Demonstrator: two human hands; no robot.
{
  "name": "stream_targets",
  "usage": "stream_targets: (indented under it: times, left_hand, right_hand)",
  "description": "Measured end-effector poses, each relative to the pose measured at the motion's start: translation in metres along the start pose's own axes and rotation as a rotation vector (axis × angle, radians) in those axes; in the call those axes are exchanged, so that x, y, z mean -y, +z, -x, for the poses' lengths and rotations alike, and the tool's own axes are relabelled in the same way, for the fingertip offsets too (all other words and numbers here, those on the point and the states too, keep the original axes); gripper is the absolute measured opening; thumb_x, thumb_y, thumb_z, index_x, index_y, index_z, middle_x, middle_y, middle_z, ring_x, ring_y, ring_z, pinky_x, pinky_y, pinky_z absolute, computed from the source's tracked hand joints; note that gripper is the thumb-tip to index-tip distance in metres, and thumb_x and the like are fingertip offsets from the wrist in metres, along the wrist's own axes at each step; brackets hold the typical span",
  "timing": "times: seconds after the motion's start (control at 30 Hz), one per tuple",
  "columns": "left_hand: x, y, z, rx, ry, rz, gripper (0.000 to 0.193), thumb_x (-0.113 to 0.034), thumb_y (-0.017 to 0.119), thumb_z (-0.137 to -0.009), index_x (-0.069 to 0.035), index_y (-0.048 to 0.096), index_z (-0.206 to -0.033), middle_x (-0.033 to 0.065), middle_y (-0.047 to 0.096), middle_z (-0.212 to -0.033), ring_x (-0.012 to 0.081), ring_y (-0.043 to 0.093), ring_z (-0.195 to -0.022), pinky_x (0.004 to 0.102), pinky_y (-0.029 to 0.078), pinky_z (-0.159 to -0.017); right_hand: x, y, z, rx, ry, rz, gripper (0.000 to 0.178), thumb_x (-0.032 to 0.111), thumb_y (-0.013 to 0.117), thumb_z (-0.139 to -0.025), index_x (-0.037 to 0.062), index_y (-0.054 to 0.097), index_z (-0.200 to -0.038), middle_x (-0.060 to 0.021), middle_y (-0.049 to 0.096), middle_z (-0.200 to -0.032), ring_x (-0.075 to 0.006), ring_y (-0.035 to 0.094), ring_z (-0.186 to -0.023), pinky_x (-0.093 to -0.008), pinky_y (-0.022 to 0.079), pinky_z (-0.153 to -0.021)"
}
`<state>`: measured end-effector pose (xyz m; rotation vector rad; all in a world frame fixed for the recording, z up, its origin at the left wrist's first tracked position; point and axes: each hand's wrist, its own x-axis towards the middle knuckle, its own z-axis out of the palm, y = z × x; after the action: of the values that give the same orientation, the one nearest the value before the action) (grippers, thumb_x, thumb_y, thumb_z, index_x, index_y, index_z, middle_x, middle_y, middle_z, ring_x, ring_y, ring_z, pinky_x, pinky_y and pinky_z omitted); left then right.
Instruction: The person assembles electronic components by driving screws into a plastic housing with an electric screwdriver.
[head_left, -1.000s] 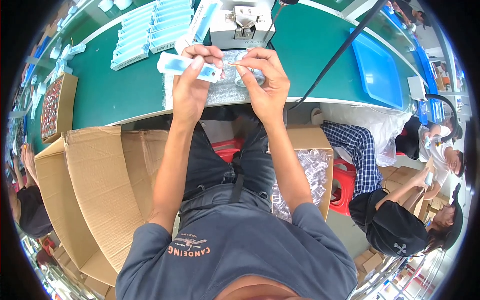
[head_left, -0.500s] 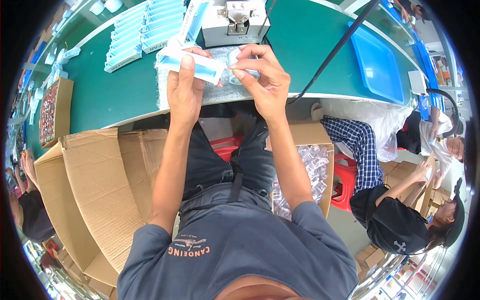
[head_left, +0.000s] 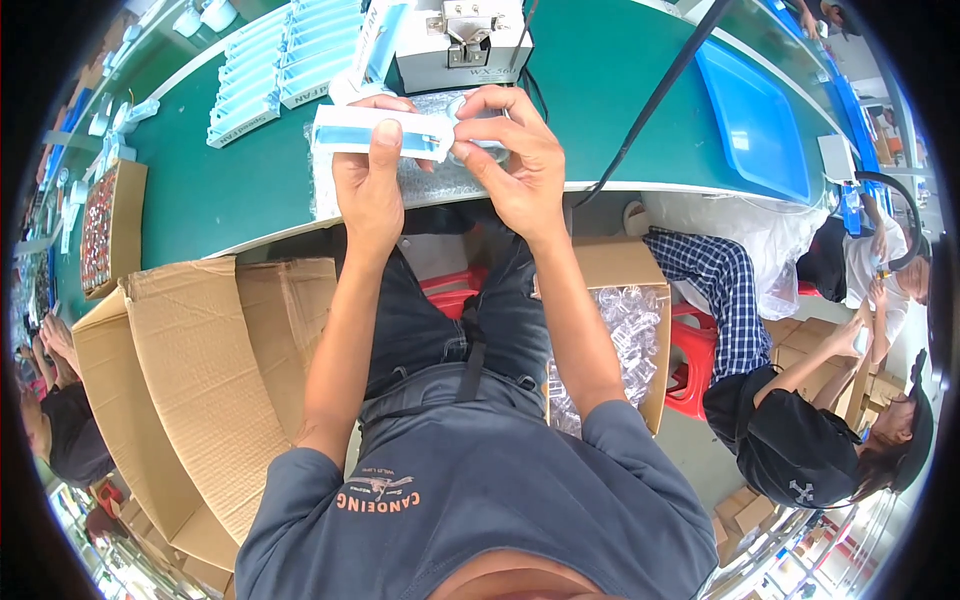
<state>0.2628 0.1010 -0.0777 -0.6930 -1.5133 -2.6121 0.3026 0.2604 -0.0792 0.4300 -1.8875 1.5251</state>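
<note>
My left hand (head_left: 372, 185) is closed around a long white and light-blue plastic housing (head_left: 345, 135), its thumb lying across the top. The housing is held nearly level above the bench edge. At its right end, my right hand (head_left: 518, 150) has its thumb and fingers drawn together in a pinch. A small pale-blue piece (head_left: 455, 108) shows by those fingertips; how it joins the housing is partly hidden. Under both hands lies a sheet of bubble wrap (head_left: 325, 190). Behind them stands a grey-white machine (head_left: 425, 70) with a metal fixture on top.
Rows of pale-blue housings (head_left: 245, 95) lie at the back left. A blue tray (head_left: 755, 125) is on the right. A black cable (head_left: 650, 105) crosses the bench. Beside me are an open carton (head_left: 200, 370) and a box of clear plastic parts (head_left: 625, 340). A co-worker (head_left: 800, 430) sits at right.
The housing has turned from a downward slant to nearly level. My right hand has shifted slightly left, its fingers now against the housing's end.
</note>
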Motion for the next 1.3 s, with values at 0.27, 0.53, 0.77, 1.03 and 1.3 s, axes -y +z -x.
stream_targets:
  times: [0.27, 0.53, 0.77, 1.03, 1.3]
  left_hand:
    - [0.002, 0.003, 0.005, 0.006, 0.009, -0.105, 0.025, -0.02, 0.066, -0.103, -0.001, 0.06, -0.119, 0.0074, 0.062, -0.115, 0.0124, 0.065, -0.091, 0.0273, 0.055, -0.067]
    - [-0.019, 0.015, -0.015, 0.17, 0.054, -0.394, 0.028, -0.016, 0.072, -0.099, 0.001, 0.06, -0.117, 0.008, 0.062, -0.116, 0.015, 0.063, -0.095, 0.0309, 0.051, -0.083]
    - [-0.015, 0.015, -0.019, 0.32, 0.198, -0.585, 0.033, -0.016, 0.076, -0.094, -0.001, 0.061, -0.12, 0.0099, 0.061, -0.11, 0.019, 0.061, -0.087, 0.0321, 0.05, -0.08]
    - [-0.022, 0.025, -0.012, 0.241, 0.086, -0.835, 0.026, -0.017, 0.073, -0.096, 0.0, 0.06, -0.11, 0.0105, 0.061, -0.098, 0.0233, 0.062, -0.08, 0.0344, 0.051, -0.072]
    - [-0.025, 0.016, -0.01, 0.315, 0.24, -1.003, 0.016, -0.008, 0.065, -0.094, 0.001, 0.065, -0.107, 0.02, 0.066, -0.095, 0.0418, 0.066, -0.083, 0.0441, 0.053, -0.072]
  right_hand:
    - [0.011, 0.004, -0.001, 0.008, -0.019, 0.06, 0.041, 0.003, 0.076, -0.079, 0.0025, 0.063, -0.117, -0.0155, 0.065, -0.114, -0.0353, 0.063, -0.11, -0.041, 0.049, -0.098]
    - [0.006, 0.005, -0.003, 0.062, -0.074, 0.196, 0.045, 0.008, 0.069, -0.091, 0.0011, 0.063, -0.136, -0.02, 0.064, -0.124, -0.0373, 0.061, -0.116, -0.042, 0.048, -0.101]
    - [0.004, 0.002, 0.001, -0.03, 0.091, -0.072, 0.037, 0.003, 0.066, -0.094, -0.0004, 0.066, -0.13, -0.0142, 0.066, -0.124, -0.0262, 0.063, -0.115, -0.0353, 0.049, -0.099]
    - [-0.003, 0.005, 0.005, -0.144, 0.17, -0.211, 0.034, 0.007, 0.068, -0.093, -0.0005, 0.063, -0.126, -0.0108, 0.065, -0.115, -0.0188, 0.062, -0.108, -0.0318, 0.048, -0.096]
    - [0.02, -0.023, -0.015, 0.077, 0.031, 0.114, 0.045, 0.01, 0.08, -0.084, 0.0017, 0.068, -0.126, -0.012, 0.069, -0.117, -0.0236, 0.065, -0.111, -0.0343, 0.05, -0.096]
